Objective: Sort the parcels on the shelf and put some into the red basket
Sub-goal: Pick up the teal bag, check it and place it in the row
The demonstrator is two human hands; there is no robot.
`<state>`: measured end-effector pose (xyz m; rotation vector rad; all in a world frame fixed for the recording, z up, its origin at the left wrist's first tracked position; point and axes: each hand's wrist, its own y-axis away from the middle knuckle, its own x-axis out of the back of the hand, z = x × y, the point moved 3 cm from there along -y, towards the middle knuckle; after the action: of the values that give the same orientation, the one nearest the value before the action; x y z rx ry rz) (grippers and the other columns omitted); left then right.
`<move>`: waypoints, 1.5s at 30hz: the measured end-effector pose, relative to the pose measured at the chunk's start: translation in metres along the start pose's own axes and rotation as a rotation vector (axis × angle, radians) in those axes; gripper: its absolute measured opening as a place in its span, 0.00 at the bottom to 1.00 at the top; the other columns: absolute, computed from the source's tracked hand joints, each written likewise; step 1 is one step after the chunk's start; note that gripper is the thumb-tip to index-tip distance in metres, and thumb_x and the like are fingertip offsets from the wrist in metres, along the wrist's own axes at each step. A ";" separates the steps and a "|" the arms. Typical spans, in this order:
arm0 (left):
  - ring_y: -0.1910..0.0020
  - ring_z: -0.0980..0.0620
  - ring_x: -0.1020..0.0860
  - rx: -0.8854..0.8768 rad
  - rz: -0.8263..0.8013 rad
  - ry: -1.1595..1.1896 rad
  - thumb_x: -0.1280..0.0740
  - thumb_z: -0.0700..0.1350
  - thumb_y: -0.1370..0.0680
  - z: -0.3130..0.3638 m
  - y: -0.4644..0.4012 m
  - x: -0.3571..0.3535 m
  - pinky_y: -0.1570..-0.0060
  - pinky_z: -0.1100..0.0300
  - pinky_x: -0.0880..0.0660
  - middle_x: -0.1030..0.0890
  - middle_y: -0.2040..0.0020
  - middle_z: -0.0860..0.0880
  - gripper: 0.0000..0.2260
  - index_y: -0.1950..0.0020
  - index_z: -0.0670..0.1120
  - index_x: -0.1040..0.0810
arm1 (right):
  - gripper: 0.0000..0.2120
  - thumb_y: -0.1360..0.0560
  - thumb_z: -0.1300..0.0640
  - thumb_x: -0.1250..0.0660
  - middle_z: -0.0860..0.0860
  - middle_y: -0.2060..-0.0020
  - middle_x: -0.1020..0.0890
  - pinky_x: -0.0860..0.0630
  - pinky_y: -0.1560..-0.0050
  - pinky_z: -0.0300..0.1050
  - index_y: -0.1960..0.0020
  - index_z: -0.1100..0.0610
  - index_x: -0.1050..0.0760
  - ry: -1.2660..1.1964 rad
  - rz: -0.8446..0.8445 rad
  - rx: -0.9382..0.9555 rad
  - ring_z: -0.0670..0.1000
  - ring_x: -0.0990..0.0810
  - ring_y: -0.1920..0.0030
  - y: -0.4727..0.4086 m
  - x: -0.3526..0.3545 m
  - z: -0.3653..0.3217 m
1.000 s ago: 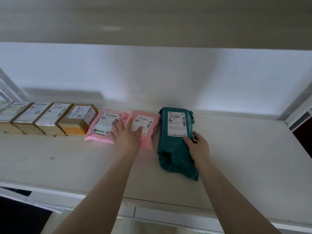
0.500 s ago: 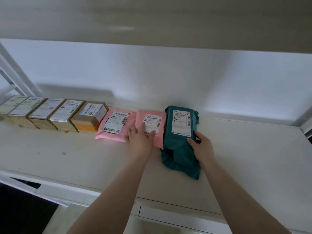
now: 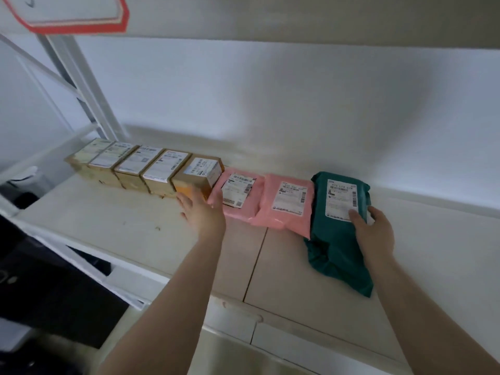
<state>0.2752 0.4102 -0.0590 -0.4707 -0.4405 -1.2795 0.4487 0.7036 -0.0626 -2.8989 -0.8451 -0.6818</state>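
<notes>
A row of parcels lies along the back of the white shelf (image 3: pixel 108 220): several brown cardboard boxes (image 3: pixel 151 171) on the left, then two pink mailer bags (image 3: pixel 243 196) (image 3: pixel 286 209), then a dark green bag (image 3: pixel 335 239) on the right. My left hand (image 3: pixel 203 212) is flat with fingers spread, in front of the rightmost box (image 3: pixel 200 174) and touching the first pink bag's left edge. My right hand (image 3: pixel 373 228) rests on the green bag, thumb on its white label, fingers curled round its right edge. No red basket is in view.
A white upright post (image 3: pixel 81 85) stands at the shelf's left end. The shelf above carries a red-bordered label (image 3: pixel 70 14). Bare shelf stretches right of the green bag. Dark floor and objects show below left.
My left hand slid left, off the second pink bag, to the boxes' end. My right hand stays on the green bag. The view swung left.
</notes>
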 end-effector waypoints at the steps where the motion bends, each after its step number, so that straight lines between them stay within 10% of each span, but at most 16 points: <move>1: 0.21 0.41 0.54 0.083 0.030 0.042 0.37 0.57 0.21 -0.006 -0.013 0.010 0.24 0.43 0.53 0.55 0.20 0.40 0.35 0.20 0.46 0.48 | 0.27 0.22 0.49 0.33 0.58 0.33 0.24 0.24 0.38 0.54 0.26 0.57 0.32 -0.015 0.043 0.032 0.60 0.23 0.37 0.008 -0.005 -0.011; 7: 0.21 0.41 0.58 0.212 0.020 0.030 0.37 0.62 0.23 -0.026 -0.092 0.046 0.24 0.45 0.56 0.60 0.21 0.38 0.43 0.21 0.43 0.57 | 0.15 0.23 0.44 0.36 0.46 0.46 0.25 0.30 0.46 0.43 0.39 0.49 0.27 -0.099 -0.142 0.257 0.48 0.26 0.44 0.060 -0.107 -0.100; 13: 0.23 0.39 0.64 0.055 -0.105 -0.133 0.39 0.64 0.23 -0.066 -0.175 0.095 0.27 0.42 0.63 0.62 0.21 0.37 0.41 0.20 0.48 0.56 | 0.19 0.22 0.50 0.32 0.51 0.42 0.20 0.25 0.66 0.31 0.34 0.57 0.25 -0.192 -0.382 0.061 0.49 0.22 0.52 0.107 -0.248 -0.149; 21: 0.24 0.38 0.67 -0.312 -0.357 -0.428 0.33 0.70 0.32 -0.105 -0.251 0.113 0.28 0.37 0.65 0.61 0.20 0.44 0.43 0.22 0.60 0.47 | 0.37 0.28 0.51 0.25 0.51 0.31 0.27 0.30 0.40 0.42 0.24 0.56 0.37 -0.025 -0.290 0.116 0.53 0.27 0.33 0.122 -0.326 -0.164; 26: 0.23 0.37 0.62 -0.409 -0.291 -0.287 0.30 0.63 0.29 -0.109 -0.260 0.103 0.26 0.38 0.62 0.50 0.20 0.44 0.34 0.26 0.57 0.33 | 0.34 0.29 0.58 0.24 0.51 0.35 0.25 0.35 0.44 0.36 0.27 0.57 0.35 -0.028 -0.161 0.101 0.51 0.27 0.35 0.130 -0.337 -0.168; 34: 0.22 0.43 0.62 -0.440 -0.153 -0.221 0.34 0.66 0.28 -0.107 -0.270 0.121 0.30 0.44 0.70 0.51 0.20 0.46 0.32 0.26 0.60 0.35 | 0.34 0.30 0.54 0.23 0.52 0.36 0.23 0.28 0.39 0.48 0.29 0.56 0.34 -0.006 -0.021 0.129 0.54 0.25 0.34 0.128 -0.343 -0.168; 38: 0.22 0.39 0.60 -0.183 -0.008 -0.235 0.40 0.67 0.25 -0.121 -0.336 0.157 0.27 0.37 0.64 0.53 0.20 0.42 0.31 0.24 0.57 0.37 | 0.36 0.28 0.53 0.24 0.54 0.32 0.25 0.30 0.35 0.51 0.26 0.58 0.37 0.020 -0.018 0.141 0.56 0.28 0.31 0.127 -0.346 -0.173; 45: 0.23 0.34 0.60 -0.097 -0.281 -0.527 0.41 0.71 0.28 -0.150 -0.398 0.168 0.27 0.38 0.59 0.55 0.20 0.41 0.36 0.23 0.59 0.42 | 0.32 0.28 0.51 0.25 0.52 0.36 0.23 0.29 0.41 0.48 0.29 0.55 0.34 0.044 -0.014 0.107 0.55 0.26 0.34 0.120 -0.354 -0.170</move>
<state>-0.0649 0.1048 -0.0543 -0.8575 -0.9137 -1.4461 0.1760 0.3968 -0.0502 -2.7759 -0.8700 -0.6773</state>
